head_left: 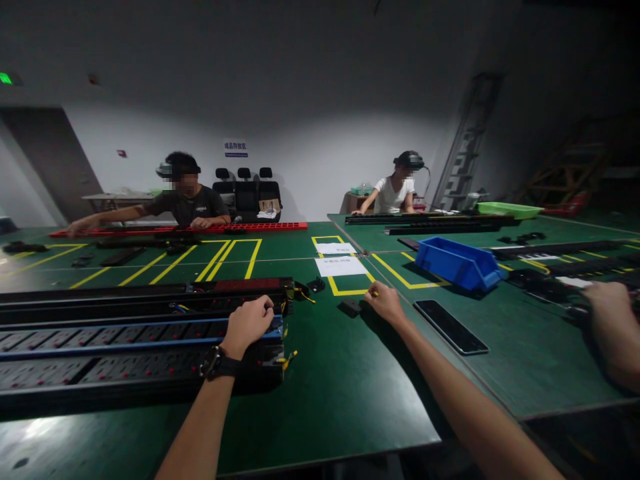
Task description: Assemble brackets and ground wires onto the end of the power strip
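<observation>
Several long black power strips with rows of sockets lie side by side on the left. My left hand (249,325), a watch on its wrist, is closed over the right end of the blue-edged power strip (150,333). Yellow wires (289,360) stick out of the neighbouring strip's end. My right hand (384,301) is pinched closed low over the table, and what is between its fingers cannot be made out. Just left of those fingertips lies a small black block (350,307). Small black parts (313,288) with a yellow wire sit by the strip ends.
A phone (450,327) and a blue bin (456,263) lie right of my right arm. Another person's hand (613,320) works at the far right. White paper labels (341,267) lie ahead on the green table (320,407). Two people sit opposite, one at a red strip (270,227).
</observation>
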The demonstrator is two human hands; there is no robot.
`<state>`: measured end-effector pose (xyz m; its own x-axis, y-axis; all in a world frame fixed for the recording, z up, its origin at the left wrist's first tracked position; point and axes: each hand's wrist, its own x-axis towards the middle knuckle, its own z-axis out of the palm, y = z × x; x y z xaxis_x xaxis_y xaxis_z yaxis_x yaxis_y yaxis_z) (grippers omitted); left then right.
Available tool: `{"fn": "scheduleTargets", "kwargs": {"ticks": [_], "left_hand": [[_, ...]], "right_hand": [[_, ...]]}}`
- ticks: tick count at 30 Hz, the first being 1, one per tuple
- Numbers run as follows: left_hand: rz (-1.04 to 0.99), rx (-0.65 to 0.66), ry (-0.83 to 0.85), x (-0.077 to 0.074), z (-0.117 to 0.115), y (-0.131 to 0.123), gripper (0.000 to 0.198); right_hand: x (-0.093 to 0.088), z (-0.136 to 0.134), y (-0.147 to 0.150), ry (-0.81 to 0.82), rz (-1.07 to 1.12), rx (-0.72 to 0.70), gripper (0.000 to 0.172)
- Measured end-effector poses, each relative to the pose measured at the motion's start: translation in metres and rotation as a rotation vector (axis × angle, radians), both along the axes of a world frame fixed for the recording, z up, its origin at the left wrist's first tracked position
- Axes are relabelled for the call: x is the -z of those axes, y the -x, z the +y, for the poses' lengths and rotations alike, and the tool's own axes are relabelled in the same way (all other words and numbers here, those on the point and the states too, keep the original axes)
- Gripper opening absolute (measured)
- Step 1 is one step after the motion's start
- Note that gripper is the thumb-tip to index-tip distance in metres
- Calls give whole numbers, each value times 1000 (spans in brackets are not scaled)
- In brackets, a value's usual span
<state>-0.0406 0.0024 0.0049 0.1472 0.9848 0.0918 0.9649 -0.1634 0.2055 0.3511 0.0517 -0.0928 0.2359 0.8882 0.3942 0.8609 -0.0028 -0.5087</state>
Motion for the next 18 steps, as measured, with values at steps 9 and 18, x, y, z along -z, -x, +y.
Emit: {"fn": "scheduleTargets", "kwargs": {"ticks": [9,18], "left_hand": [[12,-14,13,-1,0,-1,29],[-3,3,14,-1,0,0,29]], "right_hand": [[-2,-3,5,45,-5,-46,18],[-12,2,10,-31,533,-78,11]]}}
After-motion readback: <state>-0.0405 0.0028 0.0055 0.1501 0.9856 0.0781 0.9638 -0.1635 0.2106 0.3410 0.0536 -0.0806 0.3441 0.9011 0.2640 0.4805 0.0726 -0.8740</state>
